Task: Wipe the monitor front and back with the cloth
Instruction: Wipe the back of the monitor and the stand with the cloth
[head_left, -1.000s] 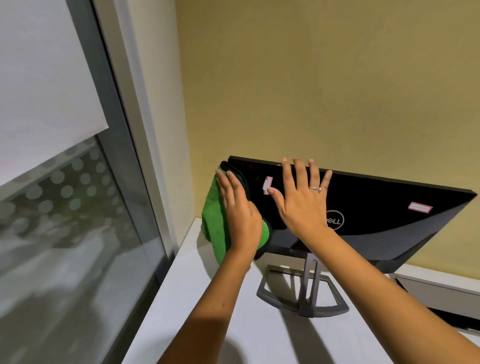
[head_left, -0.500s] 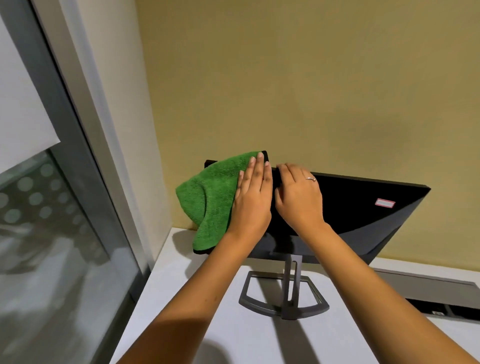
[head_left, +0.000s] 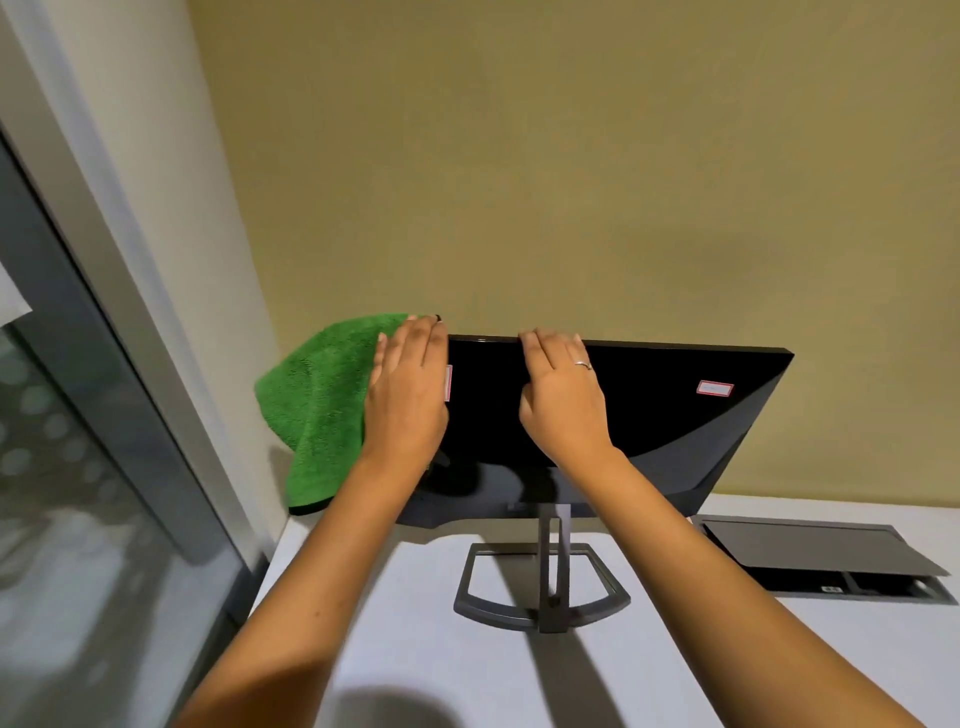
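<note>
Here the left hand (head_left: 408, 387) lies flat on the green cloth (head_left: 317, 410), its fingers (head_left: 415, 343) straight and close together, reaching up to the top left corner of the monitor (head_left: 670, 415). The palm presses the cloth against the monitor's glossy black back; most of the cloth hangs loose past the monitor's left edge, its lower end dangling just above the white desk (head_left: 415, 665). The right hand (head_left: 563, 400) rests on the same black surface, nearer the middle. Its fingers are bent over the monitor's top edge, so the tips are hidden behind the rim, and the thumb lies against the back panel. A ring (head_left: 584, 365) shows on one finger. The monitor stands on its grey stand (head_left: 545, 587) on the desk, close to the beige wall (head_left: 571, 182), with its back turned to the camera. A small pink-edged sticker (head_left: 715, 388) sits near the upper right of the back panel, and another peeks out beside the left hand. A dark cable tray (head_left: 826, 558) lies open in the desk to the right.
</note>
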